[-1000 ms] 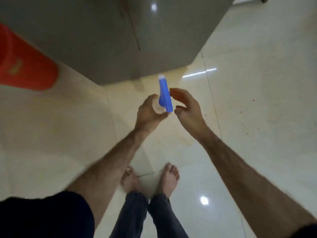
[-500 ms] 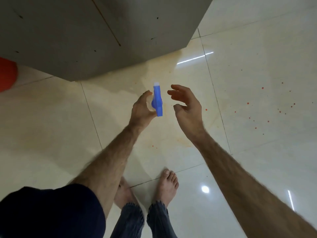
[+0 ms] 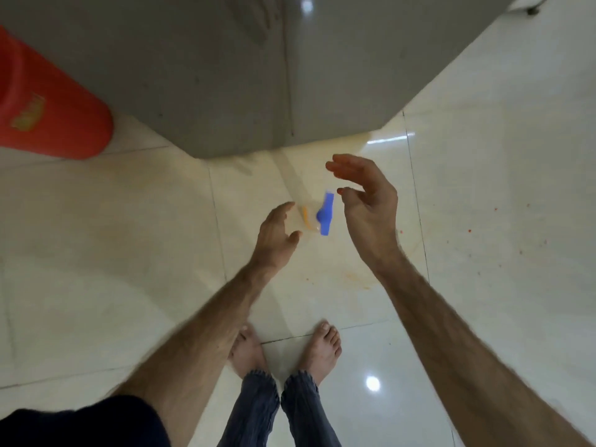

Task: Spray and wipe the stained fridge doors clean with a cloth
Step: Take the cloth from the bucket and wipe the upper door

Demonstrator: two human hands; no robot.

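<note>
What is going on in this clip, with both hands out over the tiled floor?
A person stands barefoot on a glossy cream tile floor before a grey metal fridge. A clear spray bottle with a blue trigger head sits between the left hand and the right hand. Both hands have spread fingers; the blurred frame does not show either gripping it. A red plastic bucket stands at the left. No cloth is visible.

text: none legible | red bucket (image 3: 48, 114): yellow print, blurred, unreadable
</note>
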